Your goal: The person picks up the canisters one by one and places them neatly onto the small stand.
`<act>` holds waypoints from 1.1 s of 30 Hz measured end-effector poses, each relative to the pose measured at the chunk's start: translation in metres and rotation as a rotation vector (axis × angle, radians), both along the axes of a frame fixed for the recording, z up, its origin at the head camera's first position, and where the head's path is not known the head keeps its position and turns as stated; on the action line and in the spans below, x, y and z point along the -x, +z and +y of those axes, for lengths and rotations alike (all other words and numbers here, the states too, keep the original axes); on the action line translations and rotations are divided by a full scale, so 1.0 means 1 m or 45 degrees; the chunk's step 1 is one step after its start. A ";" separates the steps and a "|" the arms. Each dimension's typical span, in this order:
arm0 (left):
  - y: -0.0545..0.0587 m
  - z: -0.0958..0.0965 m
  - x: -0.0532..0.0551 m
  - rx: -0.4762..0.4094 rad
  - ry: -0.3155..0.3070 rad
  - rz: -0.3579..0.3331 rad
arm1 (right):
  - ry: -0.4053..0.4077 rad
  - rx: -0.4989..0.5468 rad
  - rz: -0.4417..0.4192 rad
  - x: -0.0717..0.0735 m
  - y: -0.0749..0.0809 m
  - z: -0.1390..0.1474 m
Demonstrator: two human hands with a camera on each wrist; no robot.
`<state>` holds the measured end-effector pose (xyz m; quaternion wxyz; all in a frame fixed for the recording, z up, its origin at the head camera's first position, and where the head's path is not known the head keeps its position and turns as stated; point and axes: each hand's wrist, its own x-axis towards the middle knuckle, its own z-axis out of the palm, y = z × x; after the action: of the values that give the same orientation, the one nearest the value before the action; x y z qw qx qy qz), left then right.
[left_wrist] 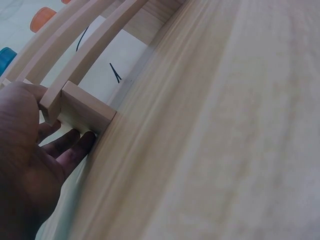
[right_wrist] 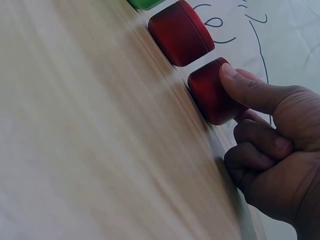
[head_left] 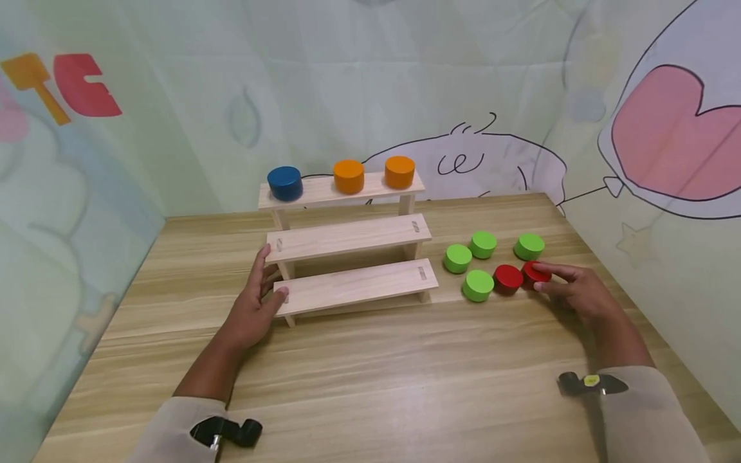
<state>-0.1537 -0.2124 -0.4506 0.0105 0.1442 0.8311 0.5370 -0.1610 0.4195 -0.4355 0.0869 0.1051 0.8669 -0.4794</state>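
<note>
A wooden three-step rack (head_left: pixel 353 239) stands on the table. My left hand (head_left: pixel 253 314) grips its left end, the thumb on the lowest step and the other fingers against the end; the left wrist view shows them beside the end support (left_wrist: pixel 89 107). On the top step sit a blue round block (head_left: pixel 285 184) and two orange round blocks (head_left: pixel 349 177). Right of the rack, my right hand (head_left: pixel 586 297) pinches a red round block (right_wrist: pixel 212 94) between thumb and fingers, its other fingers curled. A second red round block (head_left: pixel 508 280) is just left of it.
Several green round blocks (head_left: pixel 478 286) lie around the red ones on the wood-grain table (head_left: pixel 370 386). A printed cloth backdrop (head_left: pixel 191 116) rises behind the table and along both sides.
</note>
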 end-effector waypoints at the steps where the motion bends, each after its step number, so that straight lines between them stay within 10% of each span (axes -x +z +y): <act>1: 0.000 0.000 0.000 -0.003 -0.003 0.001 | -0.004 -0.005 -0.002 0.000 0.000 0.000; 18: 0.001 -0.001 0.000 0.010 0.005 0.011 | -0.022 -0.156 0.060 -0.005 0.016 -0.003; 33: -0.001 0.000 0.000 0.008 0.006 0.013 | -0.010 -0.361 0.409 -0.010 0.016 -0.005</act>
<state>-0.1541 -0.2126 -0.4520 0.0054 0.1449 0.8331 0.5338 -0.1510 0.4143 -0.4190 -0.0700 0.0419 0.9279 -0.3637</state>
